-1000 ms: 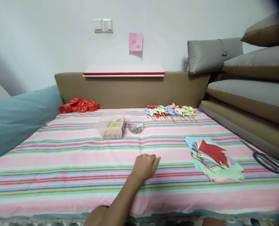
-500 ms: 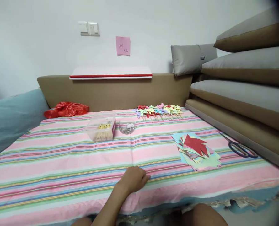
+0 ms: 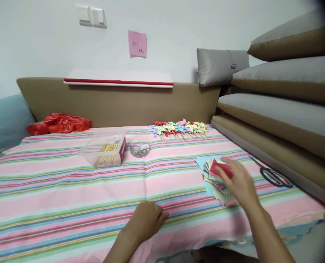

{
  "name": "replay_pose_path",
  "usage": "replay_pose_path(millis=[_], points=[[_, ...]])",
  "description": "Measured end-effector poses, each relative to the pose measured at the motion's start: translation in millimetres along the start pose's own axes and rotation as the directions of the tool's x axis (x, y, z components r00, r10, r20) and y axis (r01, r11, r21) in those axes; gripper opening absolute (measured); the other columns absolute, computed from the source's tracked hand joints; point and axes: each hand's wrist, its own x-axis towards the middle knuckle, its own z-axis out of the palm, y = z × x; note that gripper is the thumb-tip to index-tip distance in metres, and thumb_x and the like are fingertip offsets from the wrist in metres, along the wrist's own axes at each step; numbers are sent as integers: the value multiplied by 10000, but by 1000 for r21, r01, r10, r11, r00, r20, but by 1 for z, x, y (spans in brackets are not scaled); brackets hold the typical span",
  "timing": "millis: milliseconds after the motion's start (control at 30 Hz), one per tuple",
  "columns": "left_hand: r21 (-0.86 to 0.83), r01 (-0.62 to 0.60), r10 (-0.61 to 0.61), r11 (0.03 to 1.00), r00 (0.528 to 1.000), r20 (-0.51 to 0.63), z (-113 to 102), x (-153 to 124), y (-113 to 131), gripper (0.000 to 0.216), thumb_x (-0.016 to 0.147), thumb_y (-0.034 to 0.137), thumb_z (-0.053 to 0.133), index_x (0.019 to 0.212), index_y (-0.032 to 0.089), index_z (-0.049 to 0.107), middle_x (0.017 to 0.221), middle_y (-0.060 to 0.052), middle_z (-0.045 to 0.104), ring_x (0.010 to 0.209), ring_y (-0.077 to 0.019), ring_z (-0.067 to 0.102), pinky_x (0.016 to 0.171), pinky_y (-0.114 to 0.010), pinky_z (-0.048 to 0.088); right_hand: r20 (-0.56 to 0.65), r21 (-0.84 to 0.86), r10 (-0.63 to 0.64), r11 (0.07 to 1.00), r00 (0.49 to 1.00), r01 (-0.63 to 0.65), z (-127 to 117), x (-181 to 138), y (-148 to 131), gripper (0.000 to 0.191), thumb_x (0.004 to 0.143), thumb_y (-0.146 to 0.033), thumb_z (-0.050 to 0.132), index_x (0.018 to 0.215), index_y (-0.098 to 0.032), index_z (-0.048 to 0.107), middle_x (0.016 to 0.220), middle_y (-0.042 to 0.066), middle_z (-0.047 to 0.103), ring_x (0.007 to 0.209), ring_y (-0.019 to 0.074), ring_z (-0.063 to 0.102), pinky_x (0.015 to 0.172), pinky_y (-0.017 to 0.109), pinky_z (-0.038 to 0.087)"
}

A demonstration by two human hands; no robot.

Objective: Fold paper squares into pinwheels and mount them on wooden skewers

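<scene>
My right hand (image 3: 239, 182) is over a pile of cut coloured paper, its thumb and fingers apart around the red paper piece (image 3: 219, 168) on top. Whether the fingertips touch the paper I cannot tell. Below the pile, larger light blue paper (image 3: 200, 162) and green paper show at the edges, partly hidden by the hand. My left hand (image 3: 147, 219) rests on the striped cloth (image 3: 77, 204) with its fingers curled in and nothing visible in them. To the right of the pile lies a pair of dark-handled scissors (image 3: 274, 176), blades slightly apart.
Several paper pinwheels on sticks (image 3: 181, 128) lie at the back. Left of them are a small clear round dish (image 3: 139, 149) of tiny metal pieces and a clear plastic box (image 3: 89, 148) of wooden sticks. A red plastic bag (image 3: 63, 123) is back left; stacked cushions (image 3: 283, 106) line the right.
My right hand has come into view from the lower right and moved over the paper pile. My left hand stays on the cloth, still curled. The view has shifted slightly.
</scene>
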Motion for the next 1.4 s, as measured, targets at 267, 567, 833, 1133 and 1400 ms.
replay_pose_path(millis=[267, 567, 833, 1133, 1400], points=[[-4, 21, -21, 1000, 999, 38, -2, 1, 5, 567, 1036, 400, 307, 798, 157, 760, 779, -153, 764, 758, -324, 739, 583, -338, 387, 276, 23, 85, 995, 957, -95, 12, -8, 20, 625, 941, -575, 491, 1465, -236, 451, 1457, 130, 554, 1356, 344, 502, 1102, 548, 422], [-3, 31, -31, 1000, 999, 37, -4, -2, 7, 567, 1039, 389, 305, 780, 159, 754, 753, -144, 759, 739, -316, 738, 575, -333, 396, 363, 110, 151, 973, 919, -204, 12, -8, 27, 511, 957, -548, 442, 1385, -288, 544, 1427, 80, 597, 1309, 317, 563, 1067, 502, 463], [14, 28, -28, 1000, 999, 33, -3, -2, 6, 545, 1034, 383, 328, 776, 156, 751, 752, -143, 763, 728, -312, 741, 565, -325, 399, 327, 145, 135, 971, 935, -190, 12, -10, 30, 469, 1006, -497, 343, 1321, -271, 606, 1375, 55, 644, 1306, 277, 575, 1106, 458, 440], [17, 17, -17, 1000, 1000, 15, 0, -1, 5, 557, 1038, 387, 315, 777, 158, 750, 757, -141, 765, 739, -312, 746, 577, -325, 417, 173, -72, 254, 967, 951, -245, 11, -6, 43, 513, 973, -523, 367, 1289, -216, 631, 1107, 129, 768, 929, 369, 739, 722, 415, 527], [-15, 9, -10, 1000, 1000, -6, 1, 0, 3, 548, 1033, 381, 321, 762, 157, 740, 748, -144, 759, 724, -315, 739, 566, -327, 396, -61, -10, 303, 952, 951, -305, -9, -4, 27, 477, 931, -473, 451, 1170, -175, 737, 1008, 169, 781, 890, 344, 734, 763, 408, 509]])
